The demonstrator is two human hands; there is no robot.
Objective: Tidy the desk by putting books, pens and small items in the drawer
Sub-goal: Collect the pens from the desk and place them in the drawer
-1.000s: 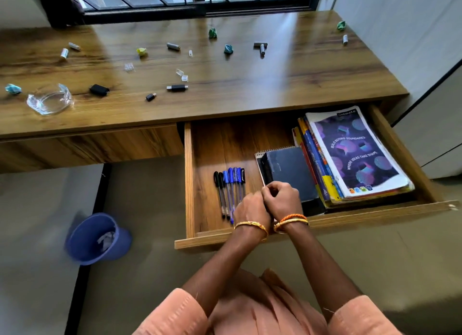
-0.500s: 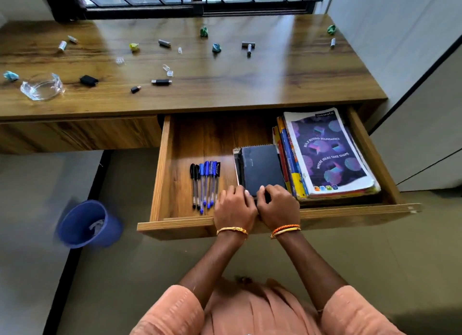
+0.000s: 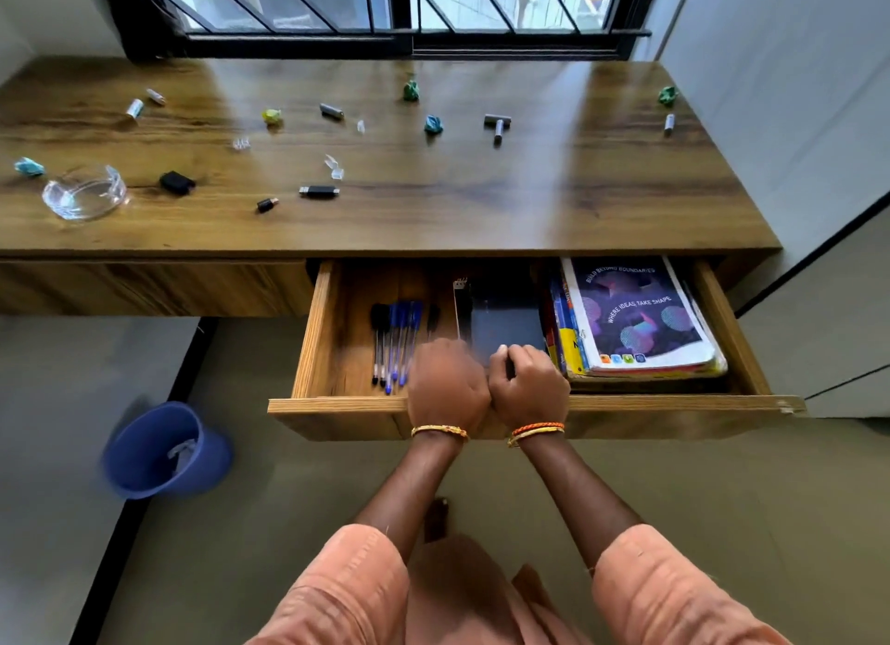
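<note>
The wooden drawer [image 3: 337, 406] under the desk [image 3: 481, 201] stands partly open. Inside lie a row of blue and black pens [image 3: 397, 341], a black notebook [image 3: 505, 326] and a stack of books [image 3: 635, 317] with a purple cover on top. My left hand [image 3: 448, 389], blurred, and my right hand [image 3: 530, 387] sit side by side on the drawer's front panel, fingers curled over its top edge. Small items stay on the desk: a black USB stick [image 3: 318, 191], a black block [image 3: 176, 182] and crumpled paper balls [image 3: 433, 124].
A glass ashtray [image 3: 84, 193] stands at the desk's left end. A blue bin [image 3: 166, 449] sits on the floor left of the drawer. A barred window runs behind the desk, and a white wall closes the right side.
The drawer has slid inward under the desk, hiding the far ends of the books and notebook. My hands moved from the notebook to the drawer's front edge.
</note>
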